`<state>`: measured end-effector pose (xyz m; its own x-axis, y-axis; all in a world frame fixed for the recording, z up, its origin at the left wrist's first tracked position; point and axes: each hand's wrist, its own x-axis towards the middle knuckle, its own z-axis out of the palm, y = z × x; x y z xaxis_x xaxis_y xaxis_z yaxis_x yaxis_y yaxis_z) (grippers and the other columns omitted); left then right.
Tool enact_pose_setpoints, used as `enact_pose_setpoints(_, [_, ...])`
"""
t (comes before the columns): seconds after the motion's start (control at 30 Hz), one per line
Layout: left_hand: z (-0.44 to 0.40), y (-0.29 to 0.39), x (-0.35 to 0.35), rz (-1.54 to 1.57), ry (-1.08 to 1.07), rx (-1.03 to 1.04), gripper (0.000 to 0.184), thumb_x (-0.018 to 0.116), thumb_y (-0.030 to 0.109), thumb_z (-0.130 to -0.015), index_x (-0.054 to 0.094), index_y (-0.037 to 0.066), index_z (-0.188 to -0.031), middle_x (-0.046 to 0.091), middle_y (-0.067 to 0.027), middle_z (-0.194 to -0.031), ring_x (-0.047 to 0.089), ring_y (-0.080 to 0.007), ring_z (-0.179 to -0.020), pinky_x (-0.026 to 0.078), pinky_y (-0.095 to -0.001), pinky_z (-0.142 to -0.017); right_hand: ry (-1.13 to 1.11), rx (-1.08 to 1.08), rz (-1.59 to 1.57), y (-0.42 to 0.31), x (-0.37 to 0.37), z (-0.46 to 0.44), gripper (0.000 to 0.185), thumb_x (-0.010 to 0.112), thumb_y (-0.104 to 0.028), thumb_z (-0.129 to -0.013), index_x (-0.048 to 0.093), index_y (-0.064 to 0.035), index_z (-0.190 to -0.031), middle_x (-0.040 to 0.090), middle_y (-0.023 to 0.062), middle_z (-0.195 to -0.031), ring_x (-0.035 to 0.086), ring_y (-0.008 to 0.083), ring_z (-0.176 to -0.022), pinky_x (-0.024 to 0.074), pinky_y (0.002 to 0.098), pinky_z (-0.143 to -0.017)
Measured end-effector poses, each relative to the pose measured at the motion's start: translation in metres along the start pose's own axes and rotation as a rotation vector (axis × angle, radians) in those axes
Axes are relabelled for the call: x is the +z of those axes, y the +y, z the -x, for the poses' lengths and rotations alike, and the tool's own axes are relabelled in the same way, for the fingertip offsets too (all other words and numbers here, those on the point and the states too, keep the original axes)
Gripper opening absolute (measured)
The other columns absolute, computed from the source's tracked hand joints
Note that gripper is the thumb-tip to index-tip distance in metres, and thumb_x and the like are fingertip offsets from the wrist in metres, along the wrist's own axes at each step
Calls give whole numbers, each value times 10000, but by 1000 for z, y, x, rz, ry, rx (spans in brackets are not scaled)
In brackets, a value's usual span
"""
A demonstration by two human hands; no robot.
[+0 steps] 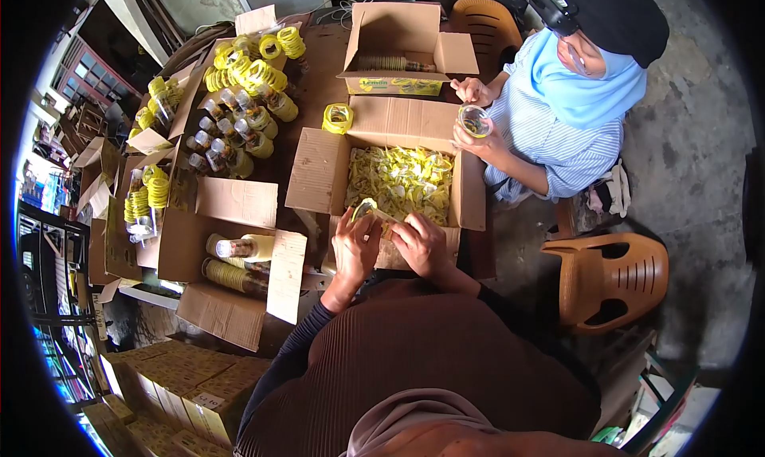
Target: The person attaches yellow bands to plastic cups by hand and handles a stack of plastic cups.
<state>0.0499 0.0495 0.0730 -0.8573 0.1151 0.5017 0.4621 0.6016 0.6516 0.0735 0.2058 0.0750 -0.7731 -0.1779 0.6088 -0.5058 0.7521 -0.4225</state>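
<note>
Over the near edge of an open cardboard box (319, 160), my left hand (356, 246) has its fingers wrapped round a small ring-shaped yellow piece (366, 208). Close on its right, my right hand (420, 243) pinches at something thin beside that piece; it is too small to make out. Many loose yellow-green pieces (398, 182) fill the box beyond my hands. On the box's back left corner lies a yellow ring bundle (338, 118).
Across the box a co-worker (558, 138) holds a clear round cup (476, 121). Stacked cups and yellow rings (247, 74) stand at the left, near a box of cup stacks (227, 274). Another box (394, 43) is behind; an orange chair (613, 282) stands right.
</note>
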Motion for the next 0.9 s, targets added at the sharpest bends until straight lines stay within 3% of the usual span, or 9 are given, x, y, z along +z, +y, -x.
enact_pose_setpoints(0.17, [-3,1,2,-27,-96,-41,103,674,66,-822,685,-17,-881,679,-174,-725,658,-314,-602,453,-453,-1013,-34,10,29,18,14,6,118,700,-79,-773,627,-61,-864,487,67,-809,571,225,-735,486,355,-608])
enact_pose_setpoints(0.27, [2,6,12,14,-66,25,94,674,74,-826,690,-3,-877,683,-157,-720,656,-298,-583,451,-446,-1015,-66,171,-88,38,22,9,134,702,-62,-766,629,-43,-877,491,85,-788,572,240,-719,470,363,-603])
enact_pose_setpoints(0.33, [-5,1,10,1,-78,20,96,676,84,-830,688,2,-878,689,-148,-727,659,-294,-583,448,-445,-1016,50,207,-96,32,10,-6,146,707,-55,-765,634,-34,-890,495,92,-758,569,249,-696,456,370,-593])
enact_pose_setpoints(0.6, [-18,-2,13,-73,-26,84,119,679,102,-837,707,-4,-881,693,-156,-738,665,-299,-589,446,-435,-1021,-16,49,-12,27,7,-5,149,703,-63,-761,634,-70,-893,503,66,-802,573,243,-749,491,367,-621])
enact_pose_setpoints(0.67, [-23,2,8,-70,-122,-30,113,689,104,-830,709,0,-870,694,-157,-746,667,-295,-603,443,-442,-1022,-10,67,-18,30,9,-10,130,697,-63,-767,609,-57,-862,494,80,-808,573,246,-778,486,374,-631])
enact_pose_setpoints(0.73, [-22,1,10,-94,-139,8,106,696,103,-825,710,15,-881,691,-149,-727,664,-291,-615,434,-449,-1025,19,86,16,41,17,-9,130,695,-62,-774,590,-39,-848,494,100,-812,572,261,-757,474,378,-617])
enact_pose_setpoints(0.8, [-16,0,19,-29,-110,132,56,665,87,-836,674,42,-869,655,-104,-670,638,-278,-613,397,-433,-1034,2,189,-141,60,28,-1,122,697,-53,-779,615,-25,-865,502,113,-788,567,278,-697,464,377,-598])
enact_pose_setpoints(0.9, [-21,-5,14,-77,-134,118,65,671,74,-816,680,58,-879,669,-77,-726,652,-241,-727,383,-438,-1032,134,290,-157,53,17,-17,87,711,-34,-764,647,-42,-822,516,93,-723,567,262,-622,456,369,-565])
